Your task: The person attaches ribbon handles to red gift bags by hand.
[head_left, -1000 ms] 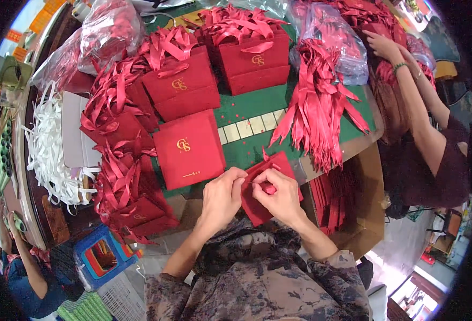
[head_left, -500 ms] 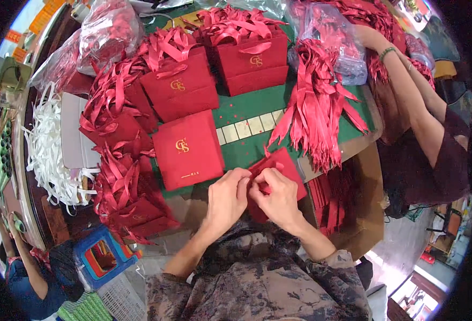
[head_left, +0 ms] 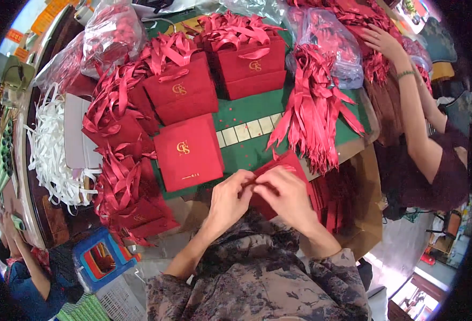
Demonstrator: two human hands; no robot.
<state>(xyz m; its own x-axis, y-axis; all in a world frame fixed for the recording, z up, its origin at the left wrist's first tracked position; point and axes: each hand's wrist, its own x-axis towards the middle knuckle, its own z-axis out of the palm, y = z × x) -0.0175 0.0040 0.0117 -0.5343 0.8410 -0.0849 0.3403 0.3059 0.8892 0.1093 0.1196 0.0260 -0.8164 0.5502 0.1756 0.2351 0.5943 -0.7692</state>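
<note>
Over a flat red paper gift bag (head_left: pixel 295 163) at the table's near edge, my two hands meet with their fingertips almost touching. My left hand (head_left: pixel 229 195) is closed in a pinch at the bag's edge. My right hand (head_left: pixel 288 195) is also pinched, with a red satin ribbon (head_left: pixel 285 168) showing beside its fingers. The exact spot where the fingertips grip is mostly hidden. To the left of my hands lies a stack of flat red gift bags (head_left: pixel 190 160) with a gold emblem. A thick bundle of loose red ribbons (head_left: pixel 319 115) hangs over the table on the right.
Finished-looking red bags with ribbon handles (head_left: pixel 181 88) stand at the back and left of the green table (head_left: pixel 252 107). White ribbons (head_left: pixel 51 144) heap at the far left. A cardboard box (head_left: pixel 361 214) of red bags sits below right. Co-worker's arms (head_left: pixel 420 107) reach in from the right.
My right hand has turned slightly and its fingers have stretched toward the left fingertips. My left hand stays nearly in place. The co-worker's hand at the right has spread over the red ribbons.
</note>
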